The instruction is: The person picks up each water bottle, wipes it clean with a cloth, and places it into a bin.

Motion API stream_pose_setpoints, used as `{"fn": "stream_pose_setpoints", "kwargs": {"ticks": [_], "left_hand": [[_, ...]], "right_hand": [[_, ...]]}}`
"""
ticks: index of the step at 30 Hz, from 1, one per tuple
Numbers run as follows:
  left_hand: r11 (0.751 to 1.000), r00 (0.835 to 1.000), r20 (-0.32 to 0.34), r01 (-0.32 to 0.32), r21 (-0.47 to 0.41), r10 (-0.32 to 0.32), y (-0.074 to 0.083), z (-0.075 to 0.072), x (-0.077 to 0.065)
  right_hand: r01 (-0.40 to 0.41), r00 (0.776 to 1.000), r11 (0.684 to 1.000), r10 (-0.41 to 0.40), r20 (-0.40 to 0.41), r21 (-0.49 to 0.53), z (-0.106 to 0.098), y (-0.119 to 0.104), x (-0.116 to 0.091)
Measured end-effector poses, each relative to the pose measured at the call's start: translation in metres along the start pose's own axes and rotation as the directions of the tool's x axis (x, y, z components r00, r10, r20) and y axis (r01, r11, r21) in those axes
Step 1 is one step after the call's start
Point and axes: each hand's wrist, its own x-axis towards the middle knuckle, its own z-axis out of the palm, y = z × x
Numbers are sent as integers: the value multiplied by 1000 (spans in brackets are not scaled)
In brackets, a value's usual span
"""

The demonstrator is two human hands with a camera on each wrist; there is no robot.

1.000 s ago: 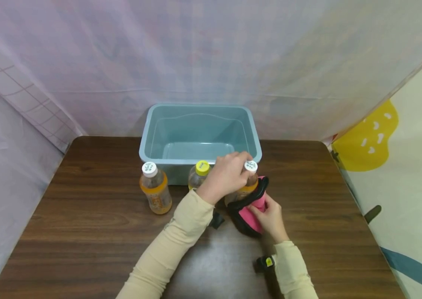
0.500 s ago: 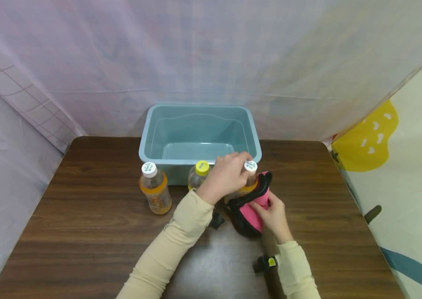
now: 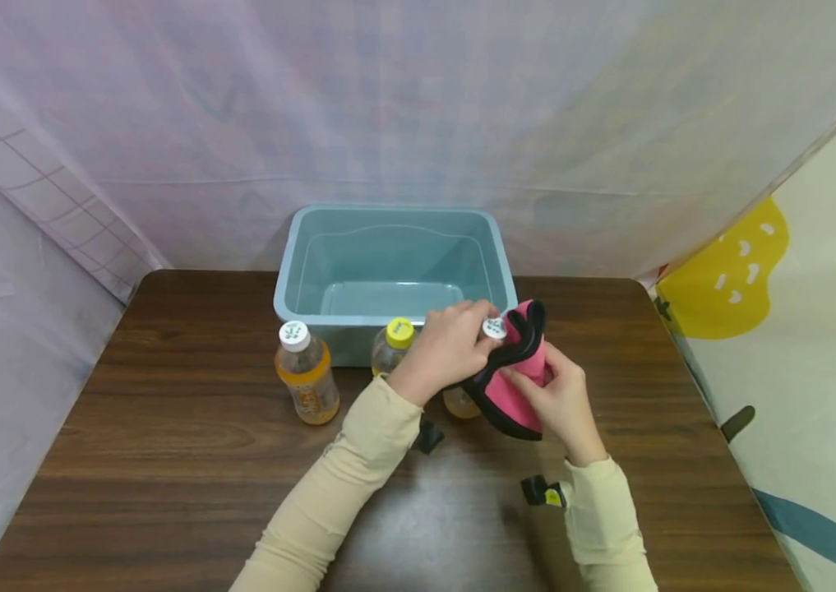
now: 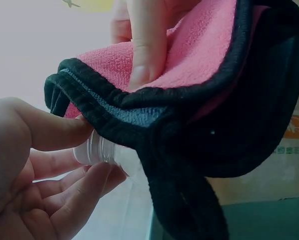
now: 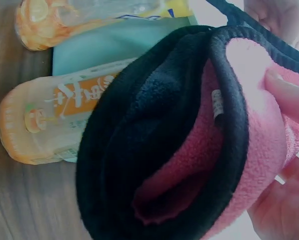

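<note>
My left hand [image 3: 450, 345] holds the right-hand bottle [image 3: 462, 403] by its neck, just at the white cap [image 3: 494, 328]. The bottle stands upright, and the cloth and the hand cover much of its body. In my right hand [image 3: 561, 395] is a folded pink cloth [image 3: 517, 403] with black edging, pinched between thumb and fingers. The cloth lies against the bottle's upper part beside the cap. In the left wrist view the cloth [image 4: 199, 55] touches the left fingertips [image 4: 79, 132]. An orange label on the bottle [image 5: 54, 117] shows in the right wrist view.
A blue-grey plastic bin [image 3: 395, 319] stands behind the bottles, near the wall curtain. A yellow-capped bottle [image 3: 390, 355] is left of my left hand. Farther left stands a white-capped bottle [image 3: 308, 378] with an orange band. All are on a brown wooden table [image 3: 166, 460].
My right hand has carried the cloth up along the bottle, from its middle to beside the cap, and slightly to the right. The left hand keeps its hold on the neck.
</note>
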Motion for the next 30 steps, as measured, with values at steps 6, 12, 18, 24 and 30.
{"fn": "stream_pose_setpoints", "kwargs": {"ticks": [6, 12, 18, 24, 30], "left_hand": [[1000, 1000, -3, 6, -6, -6, 1, 0, 0], [1000, 1000, 9, 20, -14, -20, 1, 0, 0], [1000, 1000, 10, 18, -1, -18, 1, 1, 0], [1000, 1000, 8, 8, 8, -8, 1, 1, 0], [1000, 1000, -4, 6, 13, -6, 0, 2, -1]], "right_hand": [[-102, 994, 995, 102, 38, -3, 3, 15, -1], [-123, 992, 992, 123, 0, 38, 19, 55, -11], [-73, 996, 997, 73, -47, -1, 41, 84, -23], [-72, 996, 995, 68, -49, -70, 56, 108, -32], [-110, 993, 992, 106, -58, -64, 61, 113, -35]]}}
